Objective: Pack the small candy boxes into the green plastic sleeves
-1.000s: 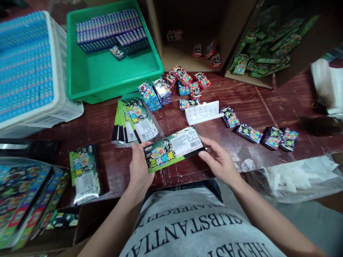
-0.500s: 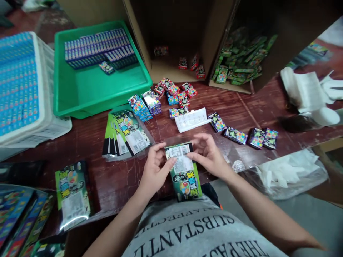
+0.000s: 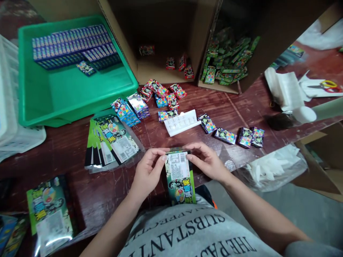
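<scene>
Our left hand [image 3: 148,169] pinches the green packet [image 3: 179,166] by its upper left edge, our right hand [image 3: 211,164] the upper right, just above the shirt [image 3: 177,228]; best we grip lightly and evenly (a hard squeeze could crease it). Containers: green bin [image 3: 69,94] with purple boxes [image 3: 72,44], carton [image 3: 155,75] with red boxes [image 3: 170,63], second carton [image 3: 219,87] with green packs [image 3: 233,71], clear bag [image 3: 291,180] with white pieces [image 3: 268,166].

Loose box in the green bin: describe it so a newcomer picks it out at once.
Find the green bin at the upper left, beside the open carton. Inside, packed rows fill the far part, and the loose box lies just on the near side of them. It alone lies apart, its colourful broad face up.
</scene>
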A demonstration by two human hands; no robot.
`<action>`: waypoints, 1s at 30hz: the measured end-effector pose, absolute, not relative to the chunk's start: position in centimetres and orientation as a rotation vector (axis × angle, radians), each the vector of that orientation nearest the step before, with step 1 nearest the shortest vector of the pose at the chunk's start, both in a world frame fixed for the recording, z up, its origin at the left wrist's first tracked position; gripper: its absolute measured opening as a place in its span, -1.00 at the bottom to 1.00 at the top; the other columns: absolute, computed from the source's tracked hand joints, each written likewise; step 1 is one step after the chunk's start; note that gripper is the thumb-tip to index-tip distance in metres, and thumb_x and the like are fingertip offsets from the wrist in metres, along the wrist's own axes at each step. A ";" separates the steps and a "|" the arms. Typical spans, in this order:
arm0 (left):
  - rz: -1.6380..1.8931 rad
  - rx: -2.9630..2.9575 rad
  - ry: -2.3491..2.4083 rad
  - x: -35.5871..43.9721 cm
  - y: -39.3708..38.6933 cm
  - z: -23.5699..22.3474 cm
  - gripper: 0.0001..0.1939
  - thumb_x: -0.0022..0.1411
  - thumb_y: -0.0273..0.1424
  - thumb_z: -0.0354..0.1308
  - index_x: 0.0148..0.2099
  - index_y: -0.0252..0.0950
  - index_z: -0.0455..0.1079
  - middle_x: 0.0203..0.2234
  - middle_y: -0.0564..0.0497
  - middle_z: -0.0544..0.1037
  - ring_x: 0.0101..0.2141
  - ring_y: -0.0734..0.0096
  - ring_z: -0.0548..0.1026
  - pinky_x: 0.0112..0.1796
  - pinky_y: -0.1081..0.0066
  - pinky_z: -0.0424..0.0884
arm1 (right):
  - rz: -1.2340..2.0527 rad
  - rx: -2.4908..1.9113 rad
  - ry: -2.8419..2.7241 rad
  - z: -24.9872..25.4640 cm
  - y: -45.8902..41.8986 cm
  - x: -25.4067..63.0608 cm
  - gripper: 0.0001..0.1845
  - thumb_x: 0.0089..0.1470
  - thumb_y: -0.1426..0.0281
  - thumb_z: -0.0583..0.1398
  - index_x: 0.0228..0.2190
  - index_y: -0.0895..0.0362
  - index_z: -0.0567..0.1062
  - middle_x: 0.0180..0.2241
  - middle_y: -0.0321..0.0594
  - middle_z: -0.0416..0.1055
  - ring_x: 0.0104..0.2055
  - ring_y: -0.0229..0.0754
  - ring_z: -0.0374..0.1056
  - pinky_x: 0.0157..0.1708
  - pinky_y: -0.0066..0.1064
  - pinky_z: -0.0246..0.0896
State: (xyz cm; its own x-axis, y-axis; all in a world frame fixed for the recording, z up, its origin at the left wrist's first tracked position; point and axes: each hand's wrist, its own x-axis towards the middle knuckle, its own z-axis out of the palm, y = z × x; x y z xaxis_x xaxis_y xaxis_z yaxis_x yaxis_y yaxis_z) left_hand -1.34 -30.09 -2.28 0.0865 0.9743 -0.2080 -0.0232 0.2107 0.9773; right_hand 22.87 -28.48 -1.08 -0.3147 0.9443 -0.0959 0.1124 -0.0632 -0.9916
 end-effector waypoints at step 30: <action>0.531 1.433 1.065 -1.1 -22.7 -2.5 -0.86 0.32 -0.28 0.24 -0.24 -0.24 0.50 0.47 -0.12 0.06 0.13 0.12 0.51 -0.01 0.19 0.46 | 0.391 -0.949 -2.910 0.5 -10.1 22.5 -0.56 0.38 0.39 0.11 0.24 0.05 0.40 0.15 -0.04 0.40 0.11 0.09 0.19 0.05 -0.07 0.19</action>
State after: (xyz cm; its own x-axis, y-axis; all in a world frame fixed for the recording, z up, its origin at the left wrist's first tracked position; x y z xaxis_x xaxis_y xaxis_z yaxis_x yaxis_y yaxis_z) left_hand -1.05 -22.69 -2.49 0.4747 0.8392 -0.2652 0.2934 0.1333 0.9467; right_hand 22.51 -10.09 0.54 -0.8095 0.5865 -0.0251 0.5723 0.7790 -0.2560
